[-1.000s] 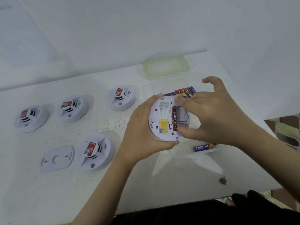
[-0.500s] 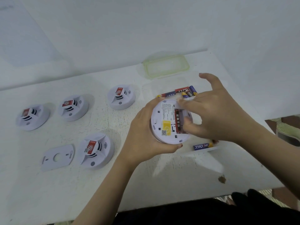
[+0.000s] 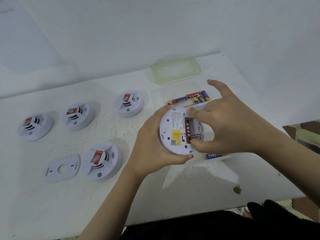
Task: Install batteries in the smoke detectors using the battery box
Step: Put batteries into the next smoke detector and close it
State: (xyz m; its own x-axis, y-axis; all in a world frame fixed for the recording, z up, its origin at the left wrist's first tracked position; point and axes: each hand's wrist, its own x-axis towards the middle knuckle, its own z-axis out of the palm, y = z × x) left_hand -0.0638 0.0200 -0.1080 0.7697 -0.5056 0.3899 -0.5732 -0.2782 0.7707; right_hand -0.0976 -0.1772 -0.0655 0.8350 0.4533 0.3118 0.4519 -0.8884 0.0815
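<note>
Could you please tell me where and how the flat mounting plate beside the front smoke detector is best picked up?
I would take the mounting plate by its near-left rim, coming from above: it lies flat and thin on the table, so a fingertip must slip under an edge, and its right edge sits close to the front smoke detector.

One camera only, worn on the person's head, facing forward and steeply down over the near edge of the scuffed white tabletop [image 3: 52, 208]. It sits close: the left hand [image 3: 150, 146] and right hand [image 3: 230, 125] loom large above the tabletop's middle, pale wall [image 3: 155, 23] beyond its far edge.
</note>
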